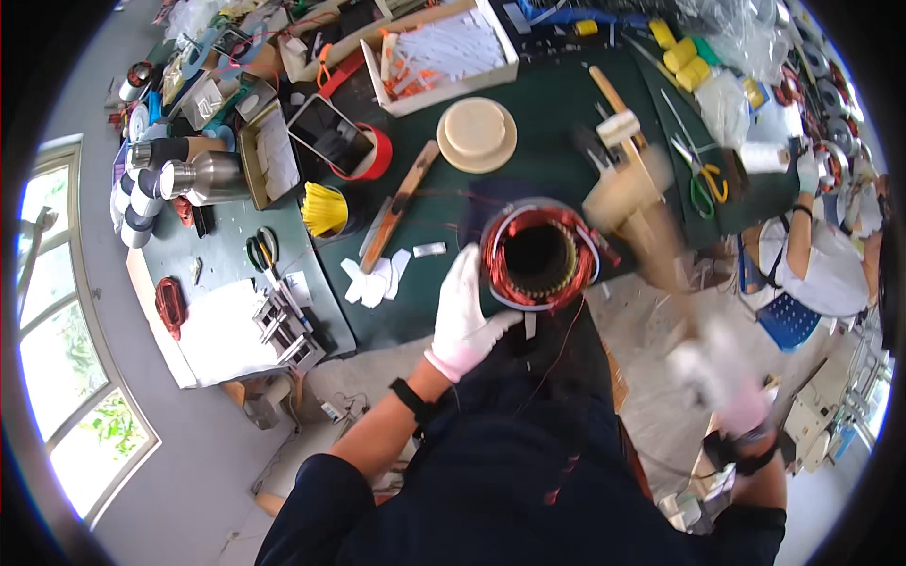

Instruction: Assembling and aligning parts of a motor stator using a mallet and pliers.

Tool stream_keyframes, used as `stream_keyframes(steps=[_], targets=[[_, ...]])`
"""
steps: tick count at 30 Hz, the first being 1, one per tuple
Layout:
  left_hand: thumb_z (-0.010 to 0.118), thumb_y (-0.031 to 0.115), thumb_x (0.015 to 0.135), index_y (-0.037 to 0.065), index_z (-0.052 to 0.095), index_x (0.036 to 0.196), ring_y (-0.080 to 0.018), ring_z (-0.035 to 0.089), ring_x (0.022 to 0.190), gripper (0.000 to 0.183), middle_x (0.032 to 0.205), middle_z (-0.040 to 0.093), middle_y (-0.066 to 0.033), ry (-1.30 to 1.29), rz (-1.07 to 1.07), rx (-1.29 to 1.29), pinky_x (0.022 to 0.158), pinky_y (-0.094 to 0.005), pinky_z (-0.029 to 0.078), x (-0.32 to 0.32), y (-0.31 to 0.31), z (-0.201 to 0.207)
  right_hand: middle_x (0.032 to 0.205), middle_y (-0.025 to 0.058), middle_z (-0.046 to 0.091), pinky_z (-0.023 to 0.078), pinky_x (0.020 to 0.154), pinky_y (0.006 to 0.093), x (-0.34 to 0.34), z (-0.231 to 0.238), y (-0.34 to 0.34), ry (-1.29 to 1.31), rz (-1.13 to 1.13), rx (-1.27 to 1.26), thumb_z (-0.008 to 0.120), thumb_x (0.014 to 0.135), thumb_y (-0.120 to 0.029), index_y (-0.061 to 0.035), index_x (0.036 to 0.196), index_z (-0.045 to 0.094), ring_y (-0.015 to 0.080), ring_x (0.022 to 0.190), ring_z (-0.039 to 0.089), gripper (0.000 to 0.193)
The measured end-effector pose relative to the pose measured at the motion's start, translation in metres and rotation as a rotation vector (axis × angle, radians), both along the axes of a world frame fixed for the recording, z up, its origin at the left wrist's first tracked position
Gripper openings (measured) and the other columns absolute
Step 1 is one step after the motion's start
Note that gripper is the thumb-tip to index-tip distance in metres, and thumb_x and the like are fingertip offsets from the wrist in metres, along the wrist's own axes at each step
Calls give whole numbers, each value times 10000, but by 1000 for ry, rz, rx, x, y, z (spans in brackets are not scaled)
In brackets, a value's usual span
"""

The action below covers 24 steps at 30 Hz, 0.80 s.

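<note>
A motor stator (494,247) wound with red-brown copper wire stands at the table's near edge, its round opening facing up. White string or sleeving runs around its coils. My left hand (462,316), in a white glove, grips the stator's near left side, fingers along the ring and thumb toward its front. My right hand (713,368), also gloved, is blurred by motion out to the right. It is closed on the handle of a wooden mallet (628,193), whose smeared head hangs just right of the stator. A thin red wire trails down from the windings.
Ahead lie a round cream block (477,135), a wooden strip (401,203) and white paper scraps (377,281). A box of white strips (444,52) stands behind. Scissors (701,184) lie at right; metal bottles (203,179) stand left. A co-worker (816,250) sits far right.
</note>
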<state>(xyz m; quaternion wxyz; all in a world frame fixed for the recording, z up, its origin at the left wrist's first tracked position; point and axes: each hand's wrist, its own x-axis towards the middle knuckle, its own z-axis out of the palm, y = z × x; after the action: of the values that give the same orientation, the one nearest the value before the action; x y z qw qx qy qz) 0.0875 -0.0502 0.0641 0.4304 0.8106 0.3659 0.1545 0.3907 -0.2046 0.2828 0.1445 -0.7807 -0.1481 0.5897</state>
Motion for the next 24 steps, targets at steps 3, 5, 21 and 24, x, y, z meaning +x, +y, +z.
stream_keyframes(steps=[3, 5, 21, 24], targets=[[1038, 211, 556, -64, 295, 1609, -462, 401, 1505, 1317, 1610, 400, -300, -36, -103, 83, 1258, -505, 348, 15, 21, 0, 728, 66, 655, 546, 659, 421, 21, -6, -19, -21, -490, 583, 679, 1011, -200, -24, 923, 658, 215, 711, 687, 198], [1044, 217, 541, -72, 292, 1607, -466, 402, 1502, 1336, 1608, 399, -301, -32, -71, 82, 1254, -508, 352, 38, 19, 4, 735, 106, 666, 553, 687, 440, -37, -78, -72, -645, 528, 751, 687, 997, -228, -11, 926, 659, 244, 723, 699, 229], [1036, 212, 573, -89, 273, 1608, -435, 391, 1518, 1321, 1618, 375, -295, 24, 60, -17, 1284, -494, 310, 21, 20, -10, 651, -11, 562, 413, 473, 265, 9, -3, 37, -7, -184, 301, 636, 1019, -209, -64, 942, 616, 87, 497, 519, 165], [1043, 229, 548, -87, 273, 1610, -445, 402, 1506, 1350, 1608, 388, -296, 35, -2, 18, 1278, -495, 316, 33, 25, -4, 606, 9, 454, 435, 561, 336, -23, -36, 8, -194, -679, 534, 591, 1063, -283, -67, 910, 586, 167, 532, 476, 264]])
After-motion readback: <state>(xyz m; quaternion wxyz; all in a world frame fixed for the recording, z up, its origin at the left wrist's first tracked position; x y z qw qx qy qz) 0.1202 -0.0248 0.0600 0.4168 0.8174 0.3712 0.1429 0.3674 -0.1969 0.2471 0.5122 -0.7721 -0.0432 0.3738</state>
